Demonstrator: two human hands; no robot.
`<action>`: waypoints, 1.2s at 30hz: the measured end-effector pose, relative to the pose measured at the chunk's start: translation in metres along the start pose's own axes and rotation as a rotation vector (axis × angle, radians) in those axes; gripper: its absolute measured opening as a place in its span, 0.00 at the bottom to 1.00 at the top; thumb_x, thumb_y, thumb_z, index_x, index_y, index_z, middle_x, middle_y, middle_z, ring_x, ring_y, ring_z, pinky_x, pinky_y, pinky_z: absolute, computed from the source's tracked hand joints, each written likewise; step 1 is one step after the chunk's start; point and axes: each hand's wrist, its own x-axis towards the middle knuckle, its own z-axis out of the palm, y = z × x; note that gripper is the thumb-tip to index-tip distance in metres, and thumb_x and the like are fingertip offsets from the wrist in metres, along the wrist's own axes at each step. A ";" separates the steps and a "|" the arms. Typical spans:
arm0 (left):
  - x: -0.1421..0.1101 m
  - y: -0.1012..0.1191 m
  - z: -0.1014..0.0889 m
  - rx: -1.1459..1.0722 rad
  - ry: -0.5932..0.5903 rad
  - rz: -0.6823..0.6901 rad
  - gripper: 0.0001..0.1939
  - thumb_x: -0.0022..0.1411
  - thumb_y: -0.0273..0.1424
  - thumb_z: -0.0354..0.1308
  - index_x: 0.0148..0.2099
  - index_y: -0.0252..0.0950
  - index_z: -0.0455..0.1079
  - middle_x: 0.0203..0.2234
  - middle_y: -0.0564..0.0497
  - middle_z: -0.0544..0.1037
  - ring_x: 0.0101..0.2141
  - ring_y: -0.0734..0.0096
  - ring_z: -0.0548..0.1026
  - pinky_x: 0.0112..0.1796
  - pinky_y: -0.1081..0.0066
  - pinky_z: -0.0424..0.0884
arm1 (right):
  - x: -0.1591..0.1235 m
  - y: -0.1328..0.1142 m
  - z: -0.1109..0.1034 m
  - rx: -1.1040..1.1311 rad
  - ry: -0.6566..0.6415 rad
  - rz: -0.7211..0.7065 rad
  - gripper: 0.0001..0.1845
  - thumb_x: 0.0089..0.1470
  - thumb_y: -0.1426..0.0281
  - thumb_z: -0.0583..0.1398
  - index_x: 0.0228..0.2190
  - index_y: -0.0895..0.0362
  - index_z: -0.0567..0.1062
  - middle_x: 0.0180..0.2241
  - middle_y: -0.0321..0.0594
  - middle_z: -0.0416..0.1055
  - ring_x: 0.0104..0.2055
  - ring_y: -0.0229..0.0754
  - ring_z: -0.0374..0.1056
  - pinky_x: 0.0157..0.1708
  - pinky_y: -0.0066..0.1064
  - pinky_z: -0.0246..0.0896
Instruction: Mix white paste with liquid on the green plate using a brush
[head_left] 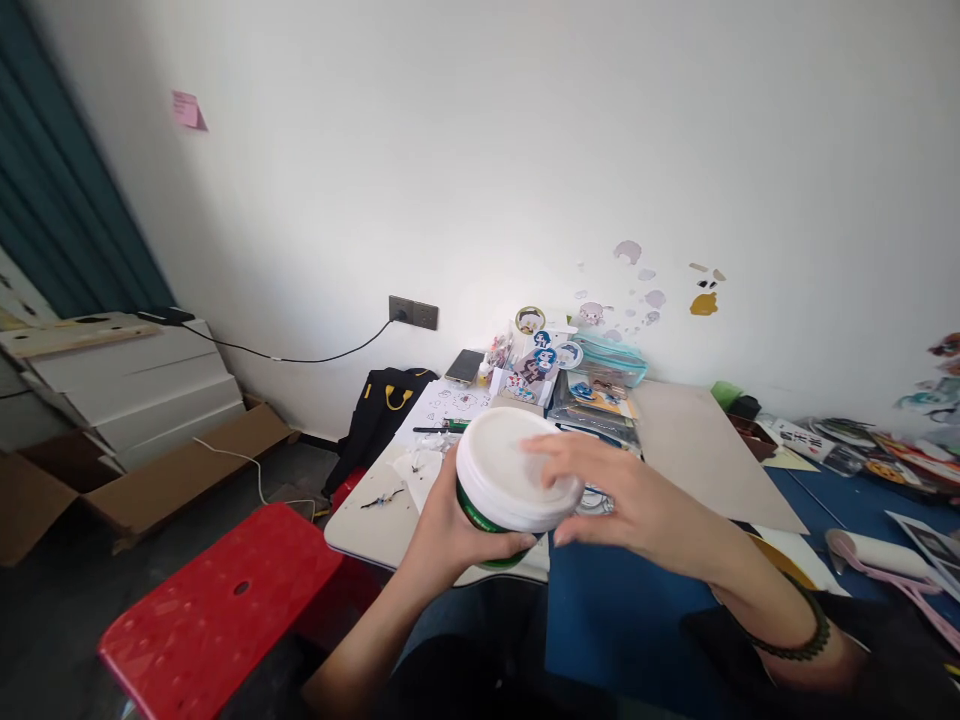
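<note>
My left hand point(442, 530) is wrapped round a round jar point(499, 500) with a white lid and a green band, holding it up in front of me above the table edge. My right hand point(622, 500) lies on the white lid with its fingers curled over the rim; a dark bead bracelet is on that wrist. The jar's lower part is hidden behind my left fingers.
A white board point(375, 530) with small scraps lies on the blue table point(600, 610). Stickers, packets and a tape roll point(529, 320) pile up by the wall. A red plastic stool point(225, 600) stands at the left, cardboard boxes beyond it. A lint roller point(877, 552) lies at the right.
</note>
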 end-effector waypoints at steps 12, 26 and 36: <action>0.001 0.012 0.007 0.017 -0.084 0.035 0.51 0.34 0.37 0.73 0.60 0.36 0.54 0.53 0.42 0.68 0.55 0.48 0.64 0.55 0.53 0.60 | -0.029 0.031 0.030 1.221 0.207 0.763 0.21 0.53 0.56 0.59 0.46 0.52 0.71 0.45 0.43 0.71 0.47 0.49 0.68 0.40 0.48 0.72; 0.012 0.014 0.037 0.092 -0.226 0.097 0.56 0.36 0.41 0.73 0.64 0.39 0.49 0.57 0.40 0.63 0.57 0.46 0.62 0.56 0.52 0.59 | -0.054 0.033 0.023 1.343 0.487 0.868 0.16 0.47 0.66 0.63 0.39 0.59 0.75 0.38 0.43 0.75 0.42 0.46 0.70 0.42 0.43 0.70; 0.072 0.043 0.047 -0.029 -0.448 -0.248 0.22 0.54 0.52 0.54 0.34 0.36 0.71 0.26 0.50 0.72 0.27 0.64 0.70 0.27 0.68 0.67 | -0.083 0.032 -0.001 1.220 0.708 0.858 0.15 0.45 0.65 0.65 0.37 0.59 0.76 0.38 0.43 0.75 0.41 0.46 0.70 0.42 0.44 0.70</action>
